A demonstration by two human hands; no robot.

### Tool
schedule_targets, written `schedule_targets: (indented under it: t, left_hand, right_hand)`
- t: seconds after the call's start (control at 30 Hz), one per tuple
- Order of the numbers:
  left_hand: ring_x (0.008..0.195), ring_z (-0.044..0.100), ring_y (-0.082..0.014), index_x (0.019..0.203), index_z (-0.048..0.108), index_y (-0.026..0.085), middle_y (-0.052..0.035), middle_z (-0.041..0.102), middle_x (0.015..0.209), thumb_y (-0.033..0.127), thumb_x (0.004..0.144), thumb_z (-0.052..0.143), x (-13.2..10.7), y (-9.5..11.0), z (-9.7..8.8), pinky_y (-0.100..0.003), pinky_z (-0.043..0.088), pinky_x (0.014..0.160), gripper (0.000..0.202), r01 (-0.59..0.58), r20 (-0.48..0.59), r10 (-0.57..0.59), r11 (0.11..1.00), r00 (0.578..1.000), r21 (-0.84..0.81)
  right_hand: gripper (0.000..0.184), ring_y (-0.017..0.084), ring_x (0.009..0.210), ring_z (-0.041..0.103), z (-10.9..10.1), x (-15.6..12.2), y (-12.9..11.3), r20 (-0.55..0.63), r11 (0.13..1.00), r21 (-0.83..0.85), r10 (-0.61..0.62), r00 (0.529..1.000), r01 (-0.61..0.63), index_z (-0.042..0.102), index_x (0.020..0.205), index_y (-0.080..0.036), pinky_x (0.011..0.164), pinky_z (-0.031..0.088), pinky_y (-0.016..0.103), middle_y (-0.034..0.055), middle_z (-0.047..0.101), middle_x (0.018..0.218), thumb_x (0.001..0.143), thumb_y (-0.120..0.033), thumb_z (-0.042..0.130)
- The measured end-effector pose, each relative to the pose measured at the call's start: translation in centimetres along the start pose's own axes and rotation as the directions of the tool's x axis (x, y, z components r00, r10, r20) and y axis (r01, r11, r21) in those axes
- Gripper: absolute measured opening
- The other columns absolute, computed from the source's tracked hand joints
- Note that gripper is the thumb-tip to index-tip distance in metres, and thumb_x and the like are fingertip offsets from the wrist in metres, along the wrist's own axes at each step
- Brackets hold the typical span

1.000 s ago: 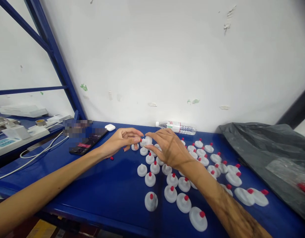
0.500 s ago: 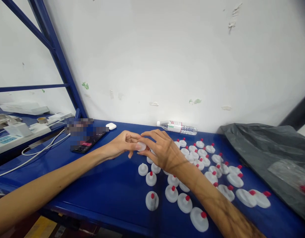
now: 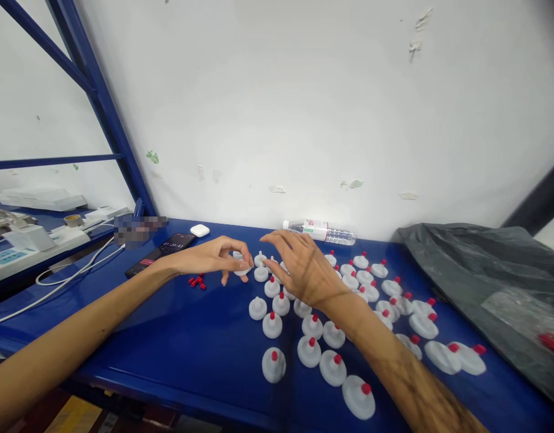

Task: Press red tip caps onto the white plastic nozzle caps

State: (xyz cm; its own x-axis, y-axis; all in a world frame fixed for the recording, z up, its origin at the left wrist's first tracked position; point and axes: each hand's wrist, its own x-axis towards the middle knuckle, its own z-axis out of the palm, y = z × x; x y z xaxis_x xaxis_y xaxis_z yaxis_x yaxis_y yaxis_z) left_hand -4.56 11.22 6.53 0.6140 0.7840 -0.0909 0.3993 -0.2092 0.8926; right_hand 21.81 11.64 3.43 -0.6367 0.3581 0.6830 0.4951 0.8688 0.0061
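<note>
Between the thumb and fingers of my left hand is a white round nozzle lid, partly covered by the fingers. My right hand is apart from it, fingers spread and holding nothing, over the left part of a group of similar lids. Most of these, such as the front lid, stand spout up with a red tip. A lid without a red tip stands between the hands and the table's front edge. Several small red caps lie loose beneath my left wrist.
A clear water bottle lies along the wall. On the left of the blue table are a phone, a white case and white cables. A dark plastic bag covers the right side.
Both hands were together on the white lid. My right hand has let go and opened, moving right, while my left has drawn slightly left with the lid. The loose red caps have come into view.
</note>
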Motion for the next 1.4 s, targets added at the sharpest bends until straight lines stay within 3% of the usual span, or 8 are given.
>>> schedule_targets:
  t: [0.27, 0.43, 0.63, 0.8, 0.97, 1.2, 1.3, 1.4]
  left_hand:
    - [0.092, 0.066, -0.0192, 0.092, 0.082, 0.022, -0.008, 0.074, 0.113, 0.042, 0.095, 0.076, 0.0, 0.7, 0.1, -0.027, 0.053, 0.075, 0.021, -0.094, 0.044, 0.084, 0.935, 0.995, 0.342]
    - [0.075, 0.057, -0.0154, 0.097, 0.083, 0.023, -0.0031, 0.074, 0.092, 0.049, 0.094, 0.075, -0.1, 0.9, -0.3, -0.027, 0.045, 0.066, 0.027, -0.079, 0.032, 0.072, 0.88, 0.997, 0.468]
    - [0.063, 0.058, -0.0136, 0.092, 0.072, 0.016, 0.0018, 0.065, 0.075, 0.047, 0.099, 0.07, -0.6, -0.6, -3.0, -0.028, 0.048, 0.059, 0.032, 0.067, -0.105, -0.003, 0.788, 0.994, 0.613]
    - [0.064, 0.062, -0.0136, 0.101, 0.071, 0.016, 0.0021, 0.068, 0.08, 0.044, 0.098, 0.075, -0.7, -1.9, -4.2, -0.029, 0.056, 0.062, 0.028, 0.127, -0.077, -0.102, 0.71, 0.992, 0.692]
    - [0.074, 0.068, -0.0164, 0.1, 0.071, 0.016, -0.0005, 0.072, 0.088, 0.041, 0.1, 0.073, -0.4, -2.0, -3.8, -0.034, 0.061, 0.072, 0.025, 0.105, -0.033, -0.115, 0.703, 0.993, 0.703]
    - [0.07, 0.066, -0.0155, 0.104, 0.073, 0.016, -0.001, 0.073, 0.088, 0.043, 0.101, 0.07, -0.3, -1.0, -2.6, -0.031, 0.056, 0.066, 0.027, 0.063, -0.193, 0.093, 0.738, 0.977, 0.671]
    - [0.064, 0.059, -0.0134, 0.103, 0.075, 0.019, 0.0008, 0.072, 0.081, 0.04, 0.1, 0.068, -0.2, -0.1, -0.9, -0.027, 0.046, 0.059, 0.023, 0.0, -0.287, 0.252, 0.752, 0.924, 0.659]
    - [0.063, 0.055, -0.0117, 0.101, 0.077, 0.021, 0.0008, 0.072, 0.083, 0.036, 0.101, 0.066, -0.2, 0.7, 1.0, -0.026, 0.041, 0.057, 0.018, -0.088, -0.318, 0.389, 0.741, 0.865, 0.666]
  right_hand:
    - [0.017, 0.026, 0.101, 0.066, -0.3, 0.0, -0.3, 0.036, 0.999, 0.009, -0.032, 0.999, 0.032, 0.072, 0.105, -0.017, 0.098, 0.048, 0.049, 0.0125, 0.07, 0.123, 0.107, -0.025, 0.058]
    - [0.019, 0.023, 0.093, 0.064, -0.4, -0.3, -0.9, 0.081, 0.994, 0.102, -0.037, 0.996, 0.029, 0.073, 0.093, -0.019, 0.095, 0.048, 0.045, 0.0052, 0.073, 0.101, 0.097, -0.038, 0.076]
    - [0.032, 0.025, 0.096, 0.065, 0.3, -0.3, -1.2, 0.182, 0.979, 0.203, -0.036, 0.983, -0.001, 0.075, 0.086, -0.022, 0.092, 0.05, 0.046, 0.003, 0.075, 0.094, 0.085, -0.05, 0.089]
    - [0.027, 0.023, 0.099, 0.066, 1.2, -0.4, -0.6, 0.239, 0.957, 0.29, -0.046, 0.97, -0.026, 0.075, 0.075, -0.026, 0.09, 0.051, 0.042, -0.0011, 0.077, 0.095, 0.076, -0.038, 0.098]
    - [0.018, 0.022, 0.098, 0.065, 1.1, -0.3, -0.5, 0.233, 0.947, 0.315, -0.011, 0.972, -0.064, 0.075, 0.081, -0.026, 0.089, 0.05, 0.042, -0.001, 0.077, 0.1, 0.085, -0.031, 0.092]
    - [0.014, 0.023, 0.101, 0.066, 1.5, -0.5, -0.7, 0.25, 0.934, 0.353, -0.031, 0.968, -0.061, 0.076, 0.087, -0.028, 0.093, 0.049, 0.042, -0.0016, 0.078, 0.104, 0.087, -0.024, 0.09]
    - [0.013, 0.021, 0.102, 0.067, 1.5, -0.4, -0.9, 0.232, 0.924, 0.373, 0.0, 0.973, -0.089, 0.073, 0.091, -0.028, 0.094, 0.049, 0.039, -0.0025, 0.078, 0.106, 0.091, -0.022, 0.085]
    - [0.01, 0.019, 0.088, 0.069, 1.1, -0.2, -0.9, 0.199, 0.919, 0.358, 0.098, 0.975, -0.165, 0.066, 0.098, -0.026, 0.086, 0.05, 0.036, -0.0021, 0.077, 0.099, 0.098, -0.021, 0.075]
